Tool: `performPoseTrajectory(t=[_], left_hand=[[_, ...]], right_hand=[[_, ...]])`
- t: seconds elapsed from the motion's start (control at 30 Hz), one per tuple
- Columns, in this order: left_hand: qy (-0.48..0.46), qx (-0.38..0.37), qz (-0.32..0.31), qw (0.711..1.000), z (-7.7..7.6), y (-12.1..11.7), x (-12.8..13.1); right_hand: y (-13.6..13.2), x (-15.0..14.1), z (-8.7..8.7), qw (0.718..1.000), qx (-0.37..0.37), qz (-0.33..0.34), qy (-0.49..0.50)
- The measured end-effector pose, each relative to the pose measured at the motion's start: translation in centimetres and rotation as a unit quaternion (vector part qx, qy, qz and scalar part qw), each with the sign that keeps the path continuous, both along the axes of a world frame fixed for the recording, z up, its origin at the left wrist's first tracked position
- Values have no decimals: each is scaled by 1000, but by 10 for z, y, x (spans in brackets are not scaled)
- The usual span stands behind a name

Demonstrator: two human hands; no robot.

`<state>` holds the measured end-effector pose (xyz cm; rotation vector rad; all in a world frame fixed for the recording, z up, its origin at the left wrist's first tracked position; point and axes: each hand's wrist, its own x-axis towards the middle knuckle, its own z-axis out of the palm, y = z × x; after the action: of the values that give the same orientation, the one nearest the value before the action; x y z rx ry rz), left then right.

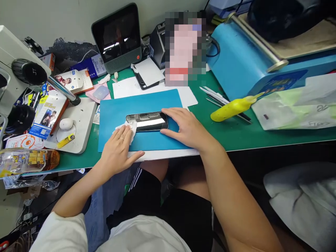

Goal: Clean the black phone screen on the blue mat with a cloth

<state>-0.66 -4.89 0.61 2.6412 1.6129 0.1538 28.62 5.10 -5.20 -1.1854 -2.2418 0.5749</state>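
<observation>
A smartphone (152,123) lies flat, dark glossy screen up, on a blue mat (115,110). Light reflects off its glass in a bright band. At the phone's left end, my left hand (117,148) presses down on a white wipe (133,133), fingers together on top and thumb stretched to the side. Part of the wipe is hidden beneath those fingers. My right hand (190,128) holds the phone's right end, the fingers at its far corner and the thumb at its near edge.
Behind the mat stand a smart display (118,38) and a black phone case (141,78) under a white card. On the right are a yellow squeeze bottle (231,109), thin tools and a blue machine (231,59). Boxes, a microscope stand (84,136) and a drink bottle (31,161) crowd the left.
</observation>
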Motion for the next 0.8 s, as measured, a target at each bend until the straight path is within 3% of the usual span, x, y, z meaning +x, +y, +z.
performPoseTrajectory(t=[0.23,0.4,0.57,0.67,0.8], left_hand=[[12,-36,-13,999,10,43,-5],[15,-17,2,1000,10,28,-9],[9,-19,14,1000,-4,17,-15],[6,-20,10,1000,-11,18,-17],[18,-14,25,999,-8,34,-14]], right_hand=[[-1,3,2,1000,-12,-4,-4],[-4,3,4,1000,-12,-10,-23],[-4,4,2,999,-7,-8,-42],[-3,5,1,999,-7,-7,-39],[-2,5,2,1000,-9,-5,-28]])
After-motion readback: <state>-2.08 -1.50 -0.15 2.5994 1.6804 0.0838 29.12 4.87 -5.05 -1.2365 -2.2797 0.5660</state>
